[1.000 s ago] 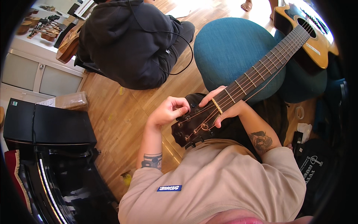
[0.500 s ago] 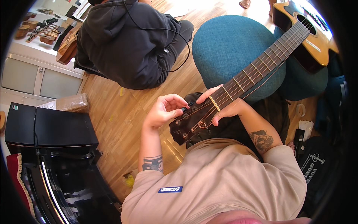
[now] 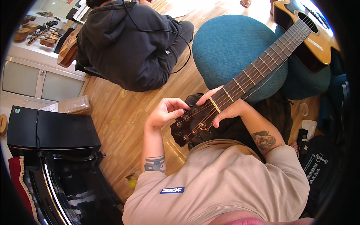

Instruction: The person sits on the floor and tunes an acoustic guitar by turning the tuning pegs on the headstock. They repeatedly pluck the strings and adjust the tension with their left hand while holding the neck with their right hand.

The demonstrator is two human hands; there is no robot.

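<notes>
An acoustic guitar (image 3: 258, 69) stretches from my lap up to the far right, its pale body on a teal cushioned seat. My left hand (image 3: 165, 113) is closed at the edge of the dark headstock (image 3: 186, 128), thumb and fingers pinching a tuning peg (image 3: 185, 111). Around the neck by the nut wraps my right hand (image 3: 229, 108), coming from beneath, with finger and thumb showing on either side. A copper-coloured string end curls in a small loop (image 3: 203, 126) on the headstock. Another string hangs slack beside the neck.
A round teal stool (image 3: 228, 48) stands ahead. Beyond it to the left, a person in a dark hoodie (image 3: 120, 45) sits facing away beside a cable. A glossy black piano (image 3: 75, 180) and a black cabinet-like box (image 3: 52, 129) are at left. A black bag (image 3: 318, 165) lies at right.
The left-hand fingers at the tuning peg have shifted very slightly. My right hand and the guitar hold nearly the same place; the view has tilted a little.
</notes>
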